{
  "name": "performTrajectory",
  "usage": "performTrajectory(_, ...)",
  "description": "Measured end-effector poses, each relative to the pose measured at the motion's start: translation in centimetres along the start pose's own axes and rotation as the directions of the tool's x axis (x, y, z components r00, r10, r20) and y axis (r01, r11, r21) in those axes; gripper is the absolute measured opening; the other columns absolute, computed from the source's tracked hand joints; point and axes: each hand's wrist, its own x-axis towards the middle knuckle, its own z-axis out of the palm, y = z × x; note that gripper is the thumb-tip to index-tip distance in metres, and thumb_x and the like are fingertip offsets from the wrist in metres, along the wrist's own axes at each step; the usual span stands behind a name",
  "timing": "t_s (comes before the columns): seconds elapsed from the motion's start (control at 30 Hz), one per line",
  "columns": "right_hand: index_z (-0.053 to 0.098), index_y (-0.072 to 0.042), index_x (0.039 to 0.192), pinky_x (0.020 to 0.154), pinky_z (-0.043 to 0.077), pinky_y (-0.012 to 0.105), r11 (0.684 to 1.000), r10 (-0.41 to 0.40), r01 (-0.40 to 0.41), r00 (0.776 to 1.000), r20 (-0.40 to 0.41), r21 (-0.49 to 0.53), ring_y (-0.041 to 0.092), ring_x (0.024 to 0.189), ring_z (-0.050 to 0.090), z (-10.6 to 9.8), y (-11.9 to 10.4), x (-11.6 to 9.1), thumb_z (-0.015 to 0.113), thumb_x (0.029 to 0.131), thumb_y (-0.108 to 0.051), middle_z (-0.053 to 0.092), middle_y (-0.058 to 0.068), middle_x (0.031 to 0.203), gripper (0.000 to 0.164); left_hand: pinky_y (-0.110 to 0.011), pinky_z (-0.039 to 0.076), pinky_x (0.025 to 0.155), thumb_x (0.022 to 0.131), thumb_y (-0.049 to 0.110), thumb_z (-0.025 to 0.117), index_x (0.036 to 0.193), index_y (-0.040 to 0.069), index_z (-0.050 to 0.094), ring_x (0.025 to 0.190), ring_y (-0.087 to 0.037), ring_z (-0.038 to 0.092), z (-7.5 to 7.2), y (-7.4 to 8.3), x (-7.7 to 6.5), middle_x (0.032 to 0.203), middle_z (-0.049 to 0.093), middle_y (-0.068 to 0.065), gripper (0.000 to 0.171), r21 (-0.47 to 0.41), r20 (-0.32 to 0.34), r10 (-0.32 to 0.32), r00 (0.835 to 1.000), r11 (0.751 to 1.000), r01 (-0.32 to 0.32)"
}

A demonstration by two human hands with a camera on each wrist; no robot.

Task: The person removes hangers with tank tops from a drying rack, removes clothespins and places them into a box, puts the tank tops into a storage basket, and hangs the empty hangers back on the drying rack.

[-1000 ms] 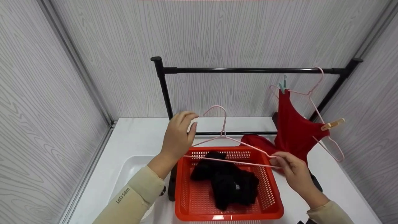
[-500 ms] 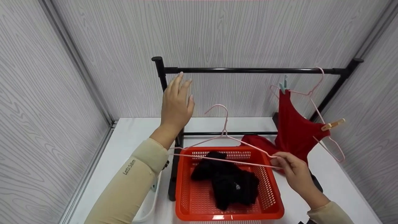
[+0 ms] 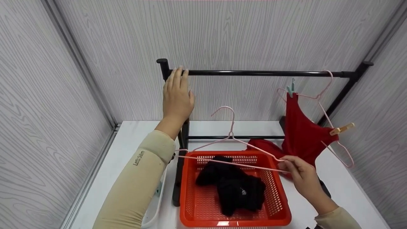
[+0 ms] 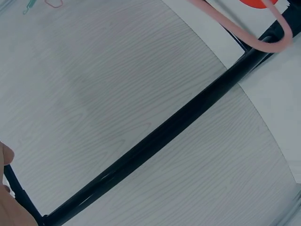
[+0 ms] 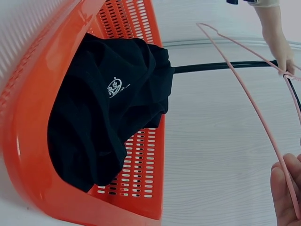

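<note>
My left hand is raised at the upper left corner of the black clothes rack. Its fingers stretch up and look straight, with the tips over the top bar; the palm side is hidden. Only a bit of this hand enters the left wrist view, beside the bar. At the lower right, my right hand pinches one end of a pink clothes hanger between thumb and fingers. The hanger is bare, hook up, above a red basket containing a black garment.
A red garment hangs at the rack's right from another pink hanger, fastened by a green clothespin and a yellow-brown clothespin. A white tray lies partly behind the left sleeve. Patterned walls stand at the back and sides.
My left hand has risen from beside the hanger to the rack's top left corner, its fingers straightening. The right hand keeps its pinch on the hanger and has hardly moved.
</note>
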Motion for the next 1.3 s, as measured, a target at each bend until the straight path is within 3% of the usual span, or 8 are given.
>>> performTrajectory(0.23,0.072,-0.002,0.105,0.073,0.052,0.010,0.995,-0.047,0.040,0.995,-0.086,-0.091,-0.002,0.079,0.067,-0.6,-0.4,1.0,0.062,0.089,0.016,0.072,0.005,0.083,0.025,-0.039,0.016,0.122,0.096,0.002,0.046,0.151,0.001,0.037,0.146,-0.032,0.028,-0.3,0.0,0.7,0.155,0.036,-0.017,0.055,0.100,0.039,0.036,0.999,0.994,-0.039)
performTrajectory(0.47,0.071,0.007,0.100,0.071,0.050,0.007,0.972,-0.180,0.149,0.970,-0.165,-0.180,-0.003,0.077,0.065,-1.3,-1.3,3.0,0.064,0.082,0.025,0.071,0.012,0.080,0.027,-0.037,0.016,0.122,0.091,-0.002,0.051,0.149,0.002,0.037,0.145,-0.032,0.029,0.0,0.2,0.7,0.152,0.037,-0.015,0.060,0.086,0.032,0.026,0.999,0.996,-0.028)
performTrajectory(0.77,0.073,0.002,0.100,0.075,0.045,0.002,0.942,-0.226,0.140,0.937,-0.267,-0.304,-0.001,0.075,0.060,-1.6,-3.9,6.0,0.067,0.087,0.013,0.071,0.009,0.082,0.018,-0.036,0.012,0.122,0.087,-0.004,0.056,0.152,0.005,0.032,0.147,-0.031,0.025,0.4,0.7,0.7,0.156,0.032,-0.013,0.070,0.074,0.052,-0.013,0.999,0.997,0.009)
performTrajectory(0.97,0.073,0.001,0.103,0.079,0.041,0.002,0.923,-0.279,0.172,0.915,-0.291,-0.344,0.017,0.071,0.062,-0.2,-6.2,8.1,0.067,0.090,0.009,0.071,0.012,0.083,0.016,-0.035,0.011,0.122,0.087,-0.003,0.057,0.152,0.006,0.031,0.148,-0.030,0.022,0.6,1.0,0.7,0.156,0.030,-0.012,0.071,0.067,0.045,-0.029,0.999,0.997,0.026)
performTrajectory(1.2,0.073,0.000,0.105,0.084,0.041,0.004,0.919,-0.261,0.143,0.920,-0.292,-0.368,0.021,0.074,0.067,2.3,-7.7,9.4,0.065,0.095,-0.001,0.072,0.012,0.086,0.013,-0.035,0.011,0.122,0.085,-0.003,0.059,0.152,0.006,0.031,0.148,-0.030,0.022,0.8,1.0,0.8,0.156,0.030,-0.012,0.073,0.069,0.020,-0.041,0.999,0.997,0.040)
performTrajectory(1.3,0.073,0.000,0.105,0.083,0.049,0.012,0.922,-0.240,0.121,0.924,-0.299,-0.368,0.021,0.075,0.068,3.3,-7.9,9.6,0.064,0.096,-0.002,0.072,0.011,0.088,0.013,-0.035,0.010,0.123,0.084,-0.003,0.059,0.153,0.006,0.029,0.149,-0.030,0.020,0.9,0.9,0.7,0.157,0.028,-0.012,0.076,0.063,0.032,-0.048,0.998,0.997,0.046)
